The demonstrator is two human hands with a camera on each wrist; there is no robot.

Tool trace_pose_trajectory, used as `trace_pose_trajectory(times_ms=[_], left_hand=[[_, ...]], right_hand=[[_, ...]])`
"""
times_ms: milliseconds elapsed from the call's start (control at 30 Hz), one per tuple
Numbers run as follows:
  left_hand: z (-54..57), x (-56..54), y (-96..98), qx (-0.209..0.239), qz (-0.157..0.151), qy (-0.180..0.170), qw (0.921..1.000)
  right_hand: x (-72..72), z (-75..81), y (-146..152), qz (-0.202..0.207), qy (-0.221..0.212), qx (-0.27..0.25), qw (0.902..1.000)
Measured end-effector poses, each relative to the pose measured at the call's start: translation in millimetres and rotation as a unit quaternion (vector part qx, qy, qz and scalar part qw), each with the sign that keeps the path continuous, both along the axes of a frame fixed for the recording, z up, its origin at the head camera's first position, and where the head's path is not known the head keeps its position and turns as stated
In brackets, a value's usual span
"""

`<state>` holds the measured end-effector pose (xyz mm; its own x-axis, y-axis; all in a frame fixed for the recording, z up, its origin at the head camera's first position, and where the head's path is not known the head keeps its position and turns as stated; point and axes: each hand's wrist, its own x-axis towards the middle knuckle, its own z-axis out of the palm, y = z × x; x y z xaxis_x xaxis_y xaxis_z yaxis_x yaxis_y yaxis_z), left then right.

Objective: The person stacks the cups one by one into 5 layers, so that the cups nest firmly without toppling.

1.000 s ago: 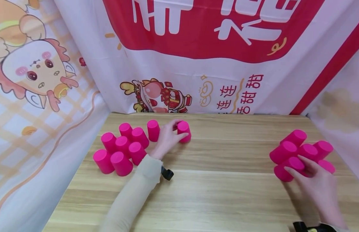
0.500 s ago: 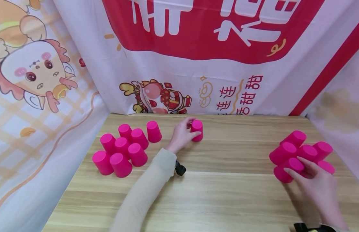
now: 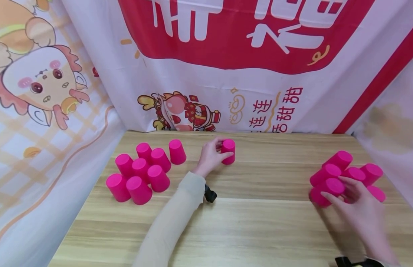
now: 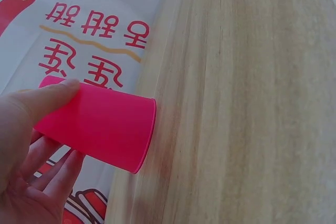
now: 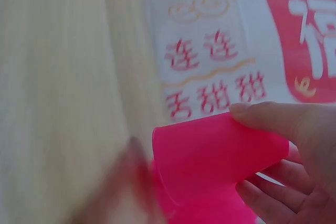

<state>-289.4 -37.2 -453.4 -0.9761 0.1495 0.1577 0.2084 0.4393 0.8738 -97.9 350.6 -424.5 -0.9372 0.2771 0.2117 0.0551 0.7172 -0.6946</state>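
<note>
Near the back middle of the table, my left hand (image 3: 211, 155) holds an upside-down pink cup (image 3: 229, 152) between thumb and fingers. In the left wrist view that cup (image 4: 102, 121) has its rim at or close to the wood; contact cannot be told. On the right, my right hand (image 3: 361, 205) grips another upside-down pink cup (image 3: 327, 192) at the front of a cluster. The right wrist view shows this cup (image 5: 218, 156) pinched by thumb and fingers, with more pink behind it. Several other pink cups (image 3: 354, 173) stand close by, partly hidden by the hand.
Several upside-down pink cups (image 3: 140, 190) stand grouped on the left of the wooden table (image 3: 253, 230), with one cup (image 3: 177, 152) a little apart at the back. A printed cloth (image 3: 209, 92) hangs along the table's back edge, and more cloth flanks both sides.
My left hand has carried its cup rightward, away from the left group, slowing in the last half second. My right hand has just shifted its cup slightly left and up.
</note>
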Motion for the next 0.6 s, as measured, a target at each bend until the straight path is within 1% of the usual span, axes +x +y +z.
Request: trace_pose_trajectory(times_ms=[67,133,267,300,433,600], left_hand=[[0.0,0.0,-0.1,0.000,0.000,-0.001,1.0000],[-0.1,0.1,-0.2,0.001,0.000,-0.001,1.0000],[-0.9,0.1,-0.4,0.004,-0.003,0.000,1.0000],[-1.0,0.0,-0.4,0.005,-0.005,0.002,1.0000],[-1.2,-0.4,-0.7,0.005,-0.008,0.005,0.9999],[0.3,-0.4,-1.3,0.006,-0.010,0.004,0.9999]], right_hand=[[-5.4,7.0,-11,0.016,0.019,-0.010,0.9996],[-12.5,14.4,-22,0.029,0.028,0.000,0.9992],[-33.1,24.7,-43,0.057,0.038,0.012,0.9976],[-39.0,26.4,-49,0.067,0.041,0.009,0.9969],[-65.5,29.0,-72,0.108,0.049,-0.015,0.9929],[-100.9,25.2,-97,0.156,0.036,-0.058,0.9854]])
